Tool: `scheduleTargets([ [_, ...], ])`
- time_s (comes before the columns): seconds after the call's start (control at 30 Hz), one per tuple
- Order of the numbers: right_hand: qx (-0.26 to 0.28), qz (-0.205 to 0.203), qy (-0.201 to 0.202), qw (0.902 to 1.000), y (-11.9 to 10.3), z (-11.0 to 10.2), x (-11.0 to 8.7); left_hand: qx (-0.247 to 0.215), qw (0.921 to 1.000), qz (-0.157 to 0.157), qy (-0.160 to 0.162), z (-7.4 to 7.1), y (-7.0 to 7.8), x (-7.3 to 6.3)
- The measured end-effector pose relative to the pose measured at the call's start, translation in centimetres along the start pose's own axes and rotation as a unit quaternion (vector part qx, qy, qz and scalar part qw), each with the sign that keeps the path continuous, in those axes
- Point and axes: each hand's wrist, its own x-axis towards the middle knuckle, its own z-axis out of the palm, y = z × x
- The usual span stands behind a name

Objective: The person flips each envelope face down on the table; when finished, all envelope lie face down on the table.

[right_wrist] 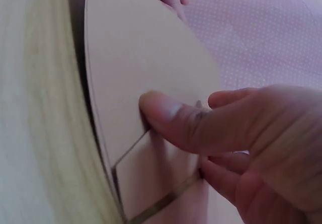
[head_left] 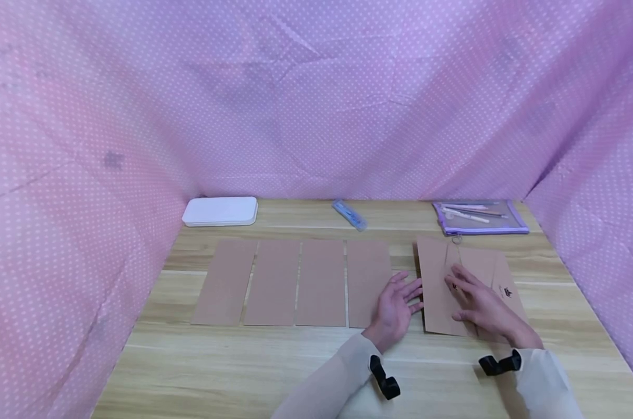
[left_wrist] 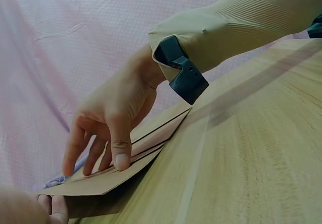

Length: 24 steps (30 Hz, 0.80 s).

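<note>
On the right of the table lies a layered set of brown kraft-paper pieces (head_left: 436, 291), overlapping, with small black crown prints. My right hand (head_left: 481, 302) is over it, thumb and fingertips touching the top; in the right wrist view its thumb (right_wrist: 163, 110) presses near a seam between two pieces. At the set's left edge is my left hand (head_left: 392, 308), fingers extended toward the edge. The left wrist view shows the left hand's fingertips (left_wrist: 58, 209) under the raised edge of the paper piece (left_wrist: 103, 186). Part of that hand is cut off there.
Several plain brown kraft rectangles (head_left: 320, 285) lie in a row left of the hands. Along the back are a white flat case (head_left: 220, 210), a blue packaged item (head_left: 349, 215) and a purple-edged mesh pouch (head_left: 512, 218) with pens. Pink dotted cloth (head_left: 316, 105) surrounds the table.
</note>
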Motion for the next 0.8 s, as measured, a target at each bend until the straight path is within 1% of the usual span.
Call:
scheduleTargets([
  [0.1,0.015,0.010,0.008,0.9998,0.1,0.0,-0.1,-0.003,1.0000,0.000,-0.003,0.0,0.3,0.0],
  [0.23,0.046,0.063,-0.004,0.9970,-0.3,-0.1,0.1,-0.006,0.9999,0.004,-0.015,0.2,0.7,0.0],
  [0.3,0.058,0.080,-0.008,0.9951,-0.5,-0.1,0.2,-0.011,0.9997,0.005,-0.022,0.3,0.8,0.1],
  [0.47,0.082,0.077,-0.003,0.9936,-1.1,0.2,0.7,-0.023,0.9994,0.007,-0.027,0.7,1.1,0.2],
  [0.57,0.082,0.076,-0.005,0.9937,-1.5,0.4,0.8,-0.024,0.9993,0.007,-0.028,1.0,1.2,0.1],
  [0.7,0.092,0.066,-0.009,0.9935,-2.1,0.3,0.8,-0.021,0.9989,0.008,-0.040,1.3,1.3,0.0],
  [0.8,0.118,0.055,-0.012,0.9915,-2.5,0.2,0.9,-0.022,0.9982,0.013,-0.053,1.5,1.5,-0.1],
])
